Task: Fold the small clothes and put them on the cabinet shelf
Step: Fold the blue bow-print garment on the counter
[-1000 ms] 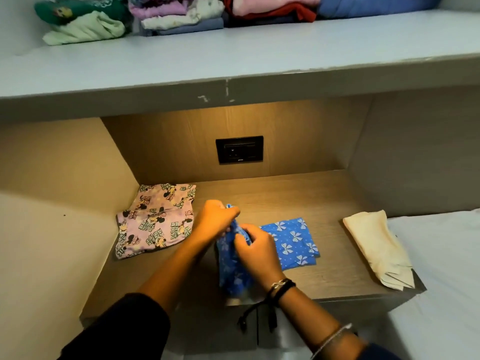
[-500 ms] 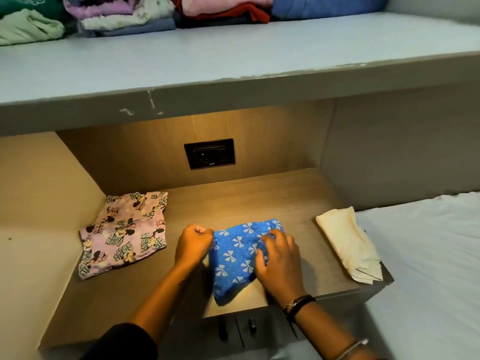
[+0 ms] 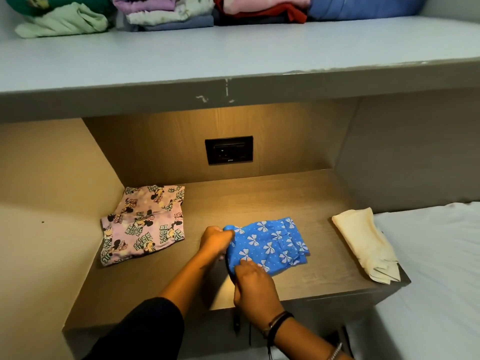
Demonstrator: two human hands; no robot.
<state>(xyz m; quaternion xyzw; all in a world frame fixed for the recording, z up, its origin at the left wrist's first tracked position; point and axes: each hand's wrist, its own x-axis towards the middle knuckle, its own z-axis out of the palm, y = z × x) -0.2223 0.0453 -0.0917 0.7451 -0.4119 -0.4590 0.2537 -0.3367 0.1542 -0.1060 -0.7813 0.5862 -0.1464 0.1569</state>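
A small blue garment with white bows (image 3: 270,245) lies folded on the wooden cabinet shelf (image 3: 259,198). My left hand (image 3: 214,240) grips its far left corner. My right hand (image 3: 253,284) holds its near left edge, fingers curled over the cloth. A pink cartoon-print garment (image 3: 142,224) lies flat at the shelf's left. A cream cloth (image 3: 363,242) lies folded at the shelf's right edge.
A grey upper shelf (image 3: 233,55) overhangs the niche, with several folded clothes (image 3: 168,11) stacked along its back. A black wall socket (image 3: 229,150) sits in the back panel. A white bed sheet (image 3: 436,268) lies to the right.
The blue garment went from bunched upright in both hands to lying flat and folded on the shelf. My right hand slid from its top to its near left edge.
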